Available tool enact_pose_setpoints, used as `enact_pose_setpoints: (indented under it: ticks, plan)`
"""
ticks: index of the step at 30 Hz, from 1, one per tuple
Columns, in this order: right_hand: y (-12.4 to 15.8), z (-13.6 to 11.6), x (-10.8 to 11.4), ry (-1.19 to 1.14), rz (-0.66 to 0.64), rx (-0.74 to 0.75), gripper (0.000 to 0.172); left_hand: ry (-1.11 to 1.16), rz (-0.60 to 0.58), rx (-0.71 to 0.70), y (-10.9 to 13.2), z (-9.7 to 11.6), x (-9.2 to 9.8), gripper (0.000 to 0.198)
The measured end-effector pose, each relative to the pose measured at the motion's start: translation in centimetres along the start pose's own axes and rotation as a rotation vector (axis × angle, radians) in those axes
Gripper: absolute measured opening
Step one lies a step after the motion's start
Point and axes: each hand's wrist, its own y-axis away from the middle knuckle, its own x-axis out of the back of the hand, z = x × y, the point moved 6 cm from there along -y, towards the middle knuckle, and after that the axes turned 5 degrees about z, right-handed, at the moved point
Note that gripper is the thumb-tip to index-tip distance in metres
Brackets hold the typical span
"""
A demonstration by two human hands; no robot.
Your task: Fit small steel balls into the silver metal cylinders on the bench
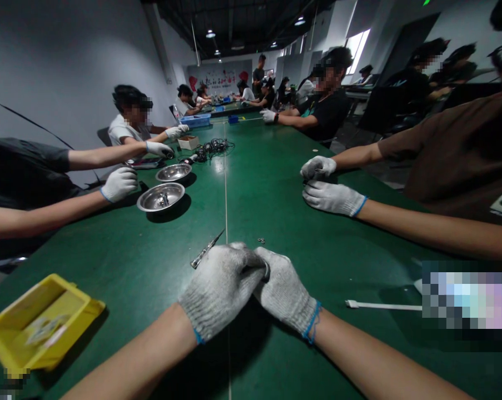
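Both my hands wear white knit gloves and meet over the green table [276, 211]. My left hand [220, 289] is closed around metal tweezers [206, 249], whose tip points up and away to the right. My right hand [285, 291] is curled against the left one, fingers pinched at a small metal ring [267, 270] between the two hands. A few tiny metal parts [261, 240] lie on the table just beyond my hands.
A yellow bin [38, 322] sits at the near left edge. Two steel bowls [161, 197] stand left of centre, with a cable bundle [211, 148] behind. A white cable [382, 305] lies at right. Gloved co-workers' hands [332, 197] rest on both sides.
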Motion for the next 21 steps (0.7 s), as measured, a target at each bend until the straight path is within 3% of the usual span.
enact_pose_setpoints:
  ticks: [5,10,16,21]
  plan:
    - [-0.3,0.6,0.4,-0.151,0.039,-0.112,0.006,-0.351,-0.172,-0.171,0.4,2.0,0.0,0.027]
    - [-0.4,1.3,0.7,-0.241,0.135,-0.152,0.006,-0.458,-0.139,-0.205,0.4,2.4,0.2,0.03]
    - [-0.2,1.7,0.4,-0.269,0.132,-0.187,0.004,-0.44,-0.098,-0.215,0.3,2.3,-0.2,0.03]
    - [0.0,2.2,0.1,-0.406,0.156,-0.233,0.016,-0.469,-0.048,-0.249,0.3,2.8,-0.8,0.03]
